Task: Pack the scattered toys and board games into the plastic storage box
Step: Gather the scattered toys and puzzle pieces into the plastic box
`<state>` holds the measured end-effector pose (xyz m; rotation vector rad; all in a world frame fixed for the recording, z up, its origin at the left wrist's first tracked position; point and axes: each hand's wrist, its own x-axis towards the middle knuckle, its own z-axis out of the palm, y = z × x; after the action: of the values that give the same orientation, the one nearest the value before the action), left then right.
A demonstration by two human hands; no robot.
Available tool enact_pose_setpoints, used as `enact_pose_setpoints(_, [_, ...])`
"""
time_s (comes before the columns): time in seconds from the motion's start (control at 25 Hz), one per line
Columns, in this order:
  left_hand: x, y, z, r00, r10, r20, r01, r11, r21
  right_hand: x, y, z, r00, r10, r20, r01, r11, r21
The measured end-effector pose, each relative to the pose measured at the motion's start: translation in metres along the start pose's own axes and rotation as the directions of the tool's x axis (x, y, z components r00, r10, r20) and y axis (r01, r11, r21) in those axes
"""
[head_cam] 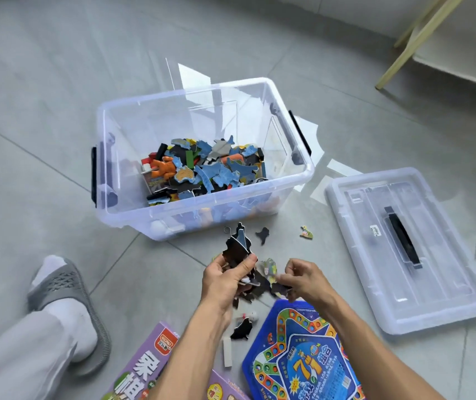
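A clear plastic storage box (297,184) stands open on the floor, half filled with blue, black and orange puzzle pieces (213,168). In front of it, my left hand (225,280) grips a bunch of black-backed puzzle pieces (239,246) that stick up above my fingers. My right hand (303,280) pinches another dark piece (281,288) just beside the left. Loose pieces lie on the floor: a black piece (262,234), a yellow-green piece (306,232), another black piece (241,328). A blue board game (303,356) and a purple game box (141,370) lie under my forearms.
The box's clear lid (404,246) with a black handle lies on the floor to the right. A white block (227,352) rests between the two games. My foot in a grey slipper (66,298) is at the left. Wooden furniture legs (413,41) stand at the far right.
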<state>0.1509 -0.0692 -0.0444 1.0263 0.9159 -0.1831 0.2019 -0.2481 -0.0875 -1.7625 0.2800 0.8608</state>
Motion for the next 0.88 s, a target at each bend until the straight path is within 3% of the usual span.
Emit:
enact_pose_setpoints(0.12, [-0.040,0.042,-0.013,0.999,0.052,-0.010,-0.053,0.994,-0.091,-0.040,-0.052,0.023,0.988,-0.137,-0.074,0.150,0.964,0.221])
enact_pose_setpoints(0.28, [-0.078,0.141,-0.001,0.961,0.272,0.038,-0.260,0.946,-0.194,-0.079,-0.177,0.045,0.917,-0.371,-0.147,0.398,0.827,0.397])
enact_pose_setpoints(0.36, [-0.083,0.195,0.009,0.952,0.305,0.038,-0.296,0.944,-0.148,-0.081,-0.236,0.045,0.919,-0.340,-0.201,0.390,0.859,0.330])
enact_pose_setpoints(0.4, [-0.085,0.214,0.011,0.958,0.285,0.025,-0.282,0.955,-0.092,-0.079,-0.251,0.043,0.911,-0.323,-0.257,0.379,0.901,0.211])
enact_pose_setpoints(0.48, [-0.079,0.227,0.008,0.953,0.271,-0.139,-0.262,0.962,0.077,-0.070,-0.246,0.032,0.834,-0.361,-0.418,0.364,0.928,-0.076])
enact_pose_setpoints(0.52, [-0.074,0.216,0.001,0.911,0.339,-0.234,-0.300,0.936,0.186,-0.068,-0.228,0.029,0.812,-0.380,-0.443,0.355,0.924,-0.143])
enact_pose_setpoints(0.6, [-0.068,0.158,-0.017,0.832,0.488,-0.266,-0.349,0.831,0.433,-0.068,-0.160,0.027,0.860,-0.360,-0.362,0.296,0.929,-0.221])
enact_pose_setpoints(0.68, [-0.058,0.066,-0.040,0.898,0.421,-0.131,-0.197,0.650,0.734,-0.069,-0.081,0.032,0.924,-0.309,-0.224,0.167,0.855,-0.491])
enact_pose_setpoints(0.76, [-0.048,-0.021,-0.062,0.971,0.230,-0.066,-0.011,0.315,0.949,-0.064,-0.009,0.046,0.954,-0.284,-0.091,0.130,0.670,-0.731])
enact_pose_setpoints(0.8, [-0.042,-0.053,-0.070,0.985,0.163,-0.055,0.029,0.154,0.988,-0.059,0.020,0.053,0.947,-0.320,0.000,0.186,0.550,-0.815])
enact_pose_setpoints(0.88, [-0.028,-0.092,-0.080,0.993,0.118,0.008,-0.001,-0.052,0.999,-0.049,0.058,0.071,0.907,-0.365,0.210,0.322,0.279,-0.905])
